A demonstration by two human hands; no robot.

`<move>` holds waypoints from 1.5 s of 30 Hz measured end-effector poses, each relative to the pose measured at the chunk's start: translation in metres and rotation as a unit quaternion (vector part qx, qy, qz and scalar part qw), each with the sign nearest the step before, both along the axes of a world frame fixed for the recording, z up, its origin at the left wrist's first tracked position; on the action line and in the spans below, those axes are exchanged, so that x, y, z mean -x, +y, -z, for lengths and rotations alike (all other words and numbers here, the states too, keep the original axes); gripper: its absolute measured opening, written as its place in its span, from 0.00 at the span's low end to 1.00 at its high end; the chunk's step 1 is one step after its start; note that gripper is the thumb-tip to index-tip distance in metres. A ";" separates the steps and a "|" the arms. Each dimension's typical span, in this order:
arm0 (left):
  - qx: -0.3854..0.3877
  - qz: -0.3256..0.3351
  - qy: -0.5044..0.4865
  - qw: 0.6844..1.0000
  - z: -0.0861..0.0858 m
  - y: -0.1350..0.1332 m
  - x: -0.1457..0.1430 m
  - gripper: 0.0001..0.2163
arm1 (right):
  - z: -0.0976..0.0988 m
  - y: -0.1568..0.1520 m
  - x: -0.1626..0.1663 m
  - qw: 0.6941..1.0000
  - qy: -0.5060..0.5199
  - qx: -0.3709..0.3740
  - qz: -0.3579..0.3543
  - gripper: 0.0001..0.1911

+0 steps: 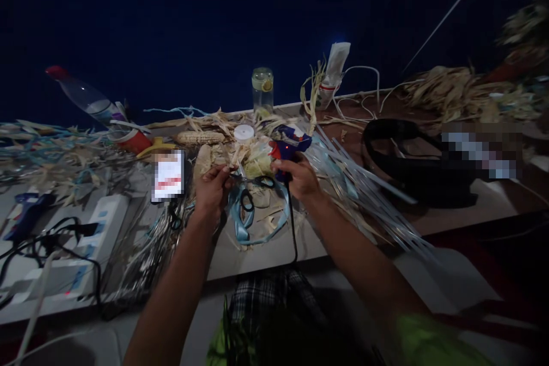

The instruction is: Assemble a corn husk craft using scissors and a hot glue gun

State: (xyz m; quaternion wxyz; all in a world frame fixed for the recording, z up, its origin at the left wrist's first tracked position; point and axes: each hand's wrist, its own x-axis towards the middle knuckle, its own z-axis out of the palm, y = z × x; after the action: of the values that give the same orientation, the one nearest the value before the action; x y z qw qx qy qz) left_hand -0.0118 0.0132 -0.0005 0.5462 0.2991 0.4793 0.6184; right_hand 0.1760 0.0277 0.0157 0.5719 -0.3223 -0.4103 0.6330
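Observation:
My right hand [301, 178] is wrapped round a blue hot glue gun [295, 146] with a red part and a small red light; its black cord hangs over the table edge. My left hand [214, 180] is closed in a pinch, and what sits between its fingertips is too small and dim to make out. Between my hands lie scissors [247, 200] with black handles and a loop of light blue ribbon [242, 231]. Corn husk pieces [274, 220] are scattered there. Just beyond stand a white spool [244, 132] and a dried corn cob [199, 137].
At the left are a lit phone [167, 176], a power strip [103, 220], tangled black cords and a second glue gun [30, 214]. Long translucent sticks [369, 183] lie at the right, near a black strap-like object [412, 166]. A clear bottle [262, 94] stands behind.

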 end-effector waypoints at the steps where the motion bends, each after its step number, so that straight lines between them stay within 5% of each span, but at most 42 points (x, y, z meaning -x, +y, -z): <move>1: -0.001 -0.001 0.001 1.000 0.001 0.000 0.000 0.09 | -0.001 -0.002 0.001 1.000 -0.006 -0.002 -0.009 0.10; 8: -0.004 -0.006 -0.010 1.000 0.000 0.001 0.000 0.09 | 0.003 -0.005 0.001 0.989 -0.104 0.023 -0.100 0.15; 19: 0.020 -0.021 -0.085 0.996 -0.007 -0.001 0.001 0.12 | 0.013 -0.003 -0.004 0.919 -0.362 -0.081 -0.131 0.16; 45: 0.007 0.014 -0.041 0.999 -0.007 -0.001 0.000 0.05 | 0.017 -0.002 -0.001 0.905 -0.402 -0.091 -0.106 0.17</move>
State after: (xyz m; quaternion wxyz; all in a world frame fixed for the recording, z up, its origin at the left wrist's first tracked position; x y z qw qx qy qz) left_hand -0.0122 0.0126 0.0062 0.5763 0.2766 0.4561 0.6192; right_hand 0.1767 0.0253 -0.0014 0.3151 -0.4504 -0.6932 0.4662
